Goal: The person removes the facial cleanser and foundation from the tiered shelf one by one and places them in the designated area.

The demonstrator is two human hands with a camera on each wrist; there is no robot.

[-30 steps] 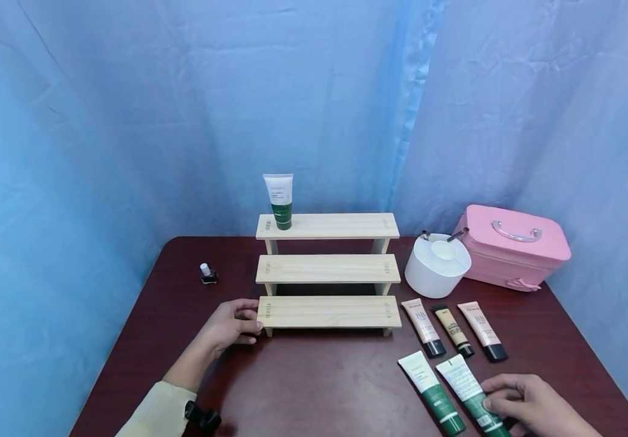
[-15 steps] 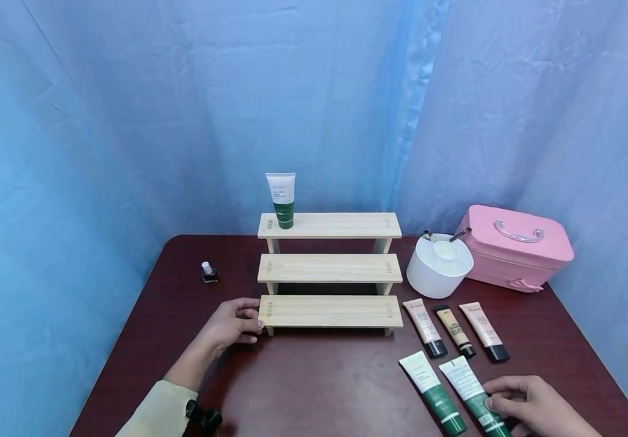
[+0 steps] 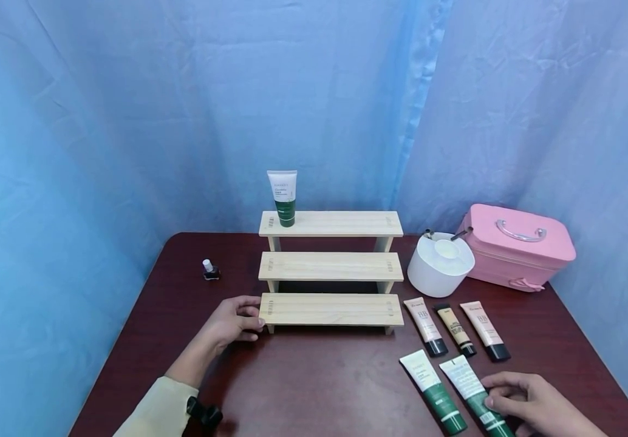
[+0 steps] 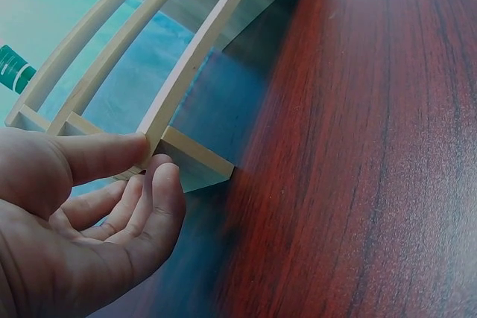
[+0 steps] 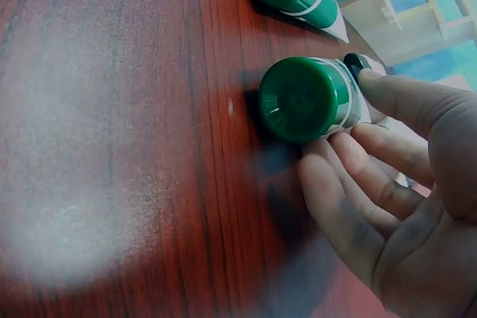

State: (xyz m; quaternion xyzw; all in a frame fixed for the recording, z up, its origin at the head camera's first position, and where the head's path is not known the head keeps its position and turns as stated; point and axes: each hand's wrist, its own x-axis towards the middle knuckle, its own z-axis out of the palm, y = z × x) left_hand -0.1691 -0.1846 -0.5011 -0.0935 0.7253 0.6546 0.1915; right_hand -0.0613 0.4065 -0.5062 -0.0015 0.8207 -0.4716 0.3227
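Note:
My left hand [image 3: 232, 323] pinches the left end of the lowest step of a three-tier wooden display rack [image 3: 330, 309]. In the left wrist view the thumb lies on the step's edge with the fingers curled under it. At the lower right my right hand [image 3: 529, 400] holds a green-and-white cosmetic tube [image 3: 472, 388], thumb and fingers on either side of its green half. The right wrist view shows its round green cap [image 5: 298, 100] end-on, close to the table. A matching tube [image 3: 434, 391] lies just left of it. Another green-and-white tube [image 3: 285, 197] stands cap down on the rack's top tier.
Two pink BB cream tubes [image 3: 426, 326] and a slim gold tube [image 3: 456, 329] lie right of the rack. Behind them stand a white round holder [image 3: 436, 273] and a pink case [image 3: 516, 249]. A small nail polish bottle [image 3: 211, 271] is at left, and a blue curtain [image 3: 314, 91] hangs behind.
The view has shifted slightly. Both hands keep their places, the left on the rack and the right on the green-and-white tube.

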